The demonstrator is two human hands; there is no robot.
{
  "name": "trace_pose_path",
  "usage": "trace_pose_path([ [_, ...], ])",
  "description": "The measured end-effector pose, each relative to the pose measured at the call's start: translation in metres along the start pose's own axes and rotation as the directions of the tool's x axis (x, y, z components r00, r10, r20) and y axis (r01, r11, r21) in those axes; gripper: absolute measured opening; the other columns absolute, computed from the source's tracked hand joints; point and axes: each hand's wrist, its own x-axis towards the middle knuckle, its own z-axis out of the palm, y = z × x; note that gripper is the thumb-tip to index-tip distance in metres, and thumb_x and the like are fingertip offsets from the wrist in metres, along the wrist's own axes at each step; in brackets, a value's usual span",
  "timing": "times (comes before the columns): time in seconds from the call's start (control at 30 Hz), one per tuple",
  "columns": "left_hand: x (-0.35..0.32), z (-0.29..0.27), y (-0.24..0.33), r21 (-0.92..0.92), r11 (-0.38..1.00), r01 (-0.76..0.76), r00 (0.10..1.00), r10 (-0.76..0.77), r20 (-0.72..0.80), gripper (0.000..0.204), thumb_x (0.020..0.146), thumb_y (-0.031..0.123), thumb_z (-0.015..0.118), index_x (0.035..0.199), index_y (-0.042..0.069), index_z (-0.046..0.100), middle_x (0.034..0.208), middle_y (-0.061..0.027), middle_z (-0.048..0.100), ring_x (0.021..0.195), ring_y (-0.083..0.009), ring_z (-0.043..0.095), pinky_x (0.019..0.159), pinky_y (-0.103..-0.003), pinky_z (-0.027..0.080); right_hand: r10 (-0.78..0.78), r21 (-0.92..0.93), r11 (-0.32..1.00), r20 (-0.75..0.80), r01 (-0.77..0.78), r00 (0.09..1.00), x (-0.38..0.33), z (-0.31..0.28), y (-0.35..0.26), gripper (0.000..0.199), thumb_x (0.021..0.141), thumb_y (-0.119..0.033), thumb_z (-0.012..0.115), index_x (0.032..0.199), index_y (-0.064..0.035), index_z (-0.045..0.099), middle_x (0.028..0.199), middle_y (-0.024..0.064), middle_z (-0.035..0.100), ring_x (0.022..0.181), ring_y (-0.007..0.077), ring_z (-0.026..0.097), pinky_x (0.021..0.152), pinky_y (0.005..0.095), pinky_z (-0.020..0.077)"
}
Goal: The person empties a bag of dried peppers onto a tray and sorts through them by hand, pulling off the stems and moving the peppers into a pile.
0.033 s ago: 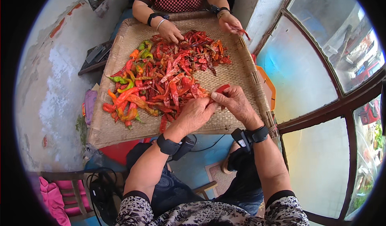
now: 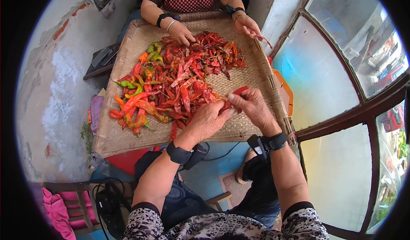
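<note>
Over the near right part of a woven tray [image 2: 239,75], my two hands work close together. My left hand [image 2: 206,122] is closed on a red chili pepper [image 2: 226,106], which shows between its thumb and fingers. Just to its right, my right hand [image 2: 254,108] pinches a red piece of chili [image 2: 240,91] between thumb and fingers. Whether the two red parts are joined is hidden. A heap of red chilies [image 2: 185,80], many of them shrivelled, lies beyond and left of my hands. Plumper red, orange and green peppers [image 2: 139,97] lie along its left side.
Across the tray, a co-worker's hand [image 2: 181,34] touches the heap; their other hand [image 2: 247,26] holds a thin red chili [image 2: 265,40] at the right rim. Framed windows [image 2: 337,171] stand at right, a bare wall [image 2: 55,90] at left. A pink cloth [image 2: 57,214] hangs lower left.
My hands have drawn slightly apart, and more red chili shows between them. The co-worker's hand at the right rim has turned and lowered slightly with its chili.
</note>
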Motion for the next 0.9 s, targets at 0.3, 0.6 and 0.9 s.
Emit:
trace_pose_path([
  [0.3, 0.002, -0.031, -0.01, 0.211, 0.977, -0.017, 0.956, 0.078, -0.282, 0.019, 0.087, 0.012, 0.06, 0.103, 0.002, 0.06, 0.078, -0.0129, 0.065, 0.069, -0.0252, 0.063, 0.065, -0.035, 0.05, 0.424, 0.817, 0.394, -0.568, 0.422, 0.705, 0.013, -0.085, 0.037, 0.016, 0.094, -0.023, 0.059, 0.093, -0.0066, 0.06, 0.075, 0.0015, 0.061, 0.06, 0.0085, 0.053, 0.052, 0.022, 0.0428],
  [0.6, -0.001, -0.026, -0.011, 0.49, 0.871, 0.049, 0.986, 0.034, -0.16, 0.03, 0.082, 0.007, 0.061, 0.111, 0.006, 0.055, 0.092, -0.0154, 0.057, 0.081, -0.0364, 0.061, 0.069, -0.044, 0.049, -0.04, -0.494, 0.869, -0.062, 0.004, 0.997, 0.029, 0.017, 0.03, 0.025, 0.084, -0.022, 0.066, 0.094, 0.001, 0.064, 0.082, 0.0146, 0.063, 0.077, 0.0279, 0.064, 0.067, 0.0385, 0.0519],
  [0.9, -0.008, -0.034, -0.024, 0.515, 0.857, -0.01, 0.983, 0.103, -0.154, 0.021, 0.08, 0.004, 0.062, 0.1, 0.005, 0.056, 0.087, -0.0152, 0.056, 0.079, -0.0375, 0.059, 0.067, -0.046, 0.048, -0.19, -0.668, 0.742, -0.142, 0.048, 0.971, 0.028, 0.023, 0.027, 0.01, 0.075, -0.009, 0.066, 0.084, -0.0024, 0.066, 0.077, 0.0131, 0.064, 0.072, 0.0283, 0.063, 0.065, 0.037, 0.0493],
])
